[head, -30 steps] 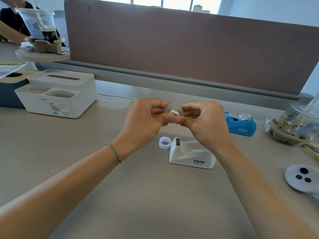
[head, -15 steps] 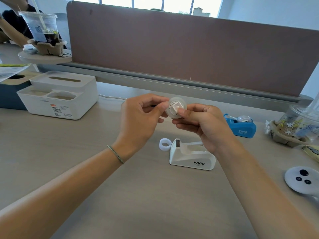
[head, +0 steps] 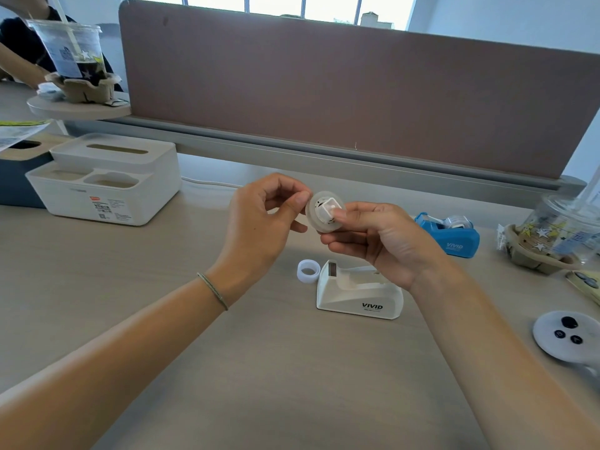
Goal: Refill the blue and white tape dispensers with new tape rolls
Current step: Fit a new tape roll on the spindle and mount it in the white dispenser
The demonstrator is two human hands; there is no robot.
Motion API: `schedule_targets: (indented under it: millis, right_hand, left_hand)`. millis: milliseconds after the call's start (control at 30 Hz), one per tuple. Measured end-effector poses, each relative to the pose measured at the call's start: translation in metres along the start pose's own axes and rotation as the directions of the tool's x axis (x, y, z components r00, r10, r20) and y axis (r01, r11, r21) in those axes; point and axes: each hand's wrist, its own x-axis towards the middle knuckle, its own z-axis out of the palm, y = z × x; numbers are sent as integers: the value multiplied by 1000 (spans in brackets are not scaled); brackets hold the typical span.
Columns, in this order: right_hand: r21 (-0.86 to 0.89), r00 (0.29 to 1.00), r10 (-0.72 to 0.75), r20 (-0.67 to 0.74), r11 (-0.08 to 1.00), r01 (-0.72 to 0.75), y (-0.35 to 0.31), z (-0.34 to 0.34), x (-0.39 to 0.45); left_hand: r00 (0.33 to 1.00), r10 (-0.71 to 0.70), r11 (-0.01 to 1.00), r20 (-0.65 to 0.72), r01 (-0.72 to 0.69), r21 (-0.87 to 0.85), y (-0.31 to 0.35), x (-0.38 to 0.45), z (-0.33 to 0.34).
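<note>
Head view, the only one. Both hands are raised above the worktop (head: 266, 378), meeting at a clear tape roll (head: 319, 219) with a white hub (head: 329, 207) seated in its core. The right hand (head: 383, 241) holds the roll, thumb pressed on the hub face and the other fingers (head: 344, 237) curled under the rim. The left hand (head: 259, 222) has thumb and forefinger narrowed at the roll's left edge, touching or nearly so; whether it grips the roll or picks at the tape end I cannot tell.

The white dispenser (head: 358, 295) sits directly below the hands, cradle empty, cutter end to the left. A bare white ring (head: 308, 271), likely the spent core, lies just beside that end. The blue dispenser (head: 449, 233) stands behind the right hand, a roll already in it.

Risks, as judged: the hub may not be fully home in the core. If it sits skewed, it could pop out on the way down or refuse the cradle slots. The loose tape end is hard to see on clear tape and could stick to a finger. Wrong orientation would feed the tape sticky side up over the cutter.

Surroundings: a white desk organiser (head: 107, 180) far left, a cup in a pulp holder (head: 558, 241) far right, a round white controller (head: 566, 332) near right, a divider panel (head: 357, 92) behind. Nothing stands between roll and cradle; the ring lies close to the cutter end but clear of the drop.
</note>
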Motion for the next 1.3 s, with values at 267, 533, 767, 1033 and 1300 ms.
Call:
schedule_targets:
  millis: [267,533,767,1033,1300]
  right_hand:
    - [123,998,50,-28,991,-46,0,-3,0]
    - [130,998,60,-28,990,-56,0,-7,3]
    - [-172,985,-158,-70,975,144,-4,-15,5]
    - [-412,924,-380,30,838,358,-7,-16,1]
    - [-578,897,-437,61,717,389,-9,-17,-2]
  left_hand:
    - [1000,27,999,-5,-27,-25,2,5,-6]
    - [994,-33,998,103,39,-50,2,6,-5]
    - [786,-532,833,316,553,26,16,3,-3]
    - [726,-535,810,431,586,20,15,-3,2]
    - [775,-485,835,404,549,-51,12,-4,3]
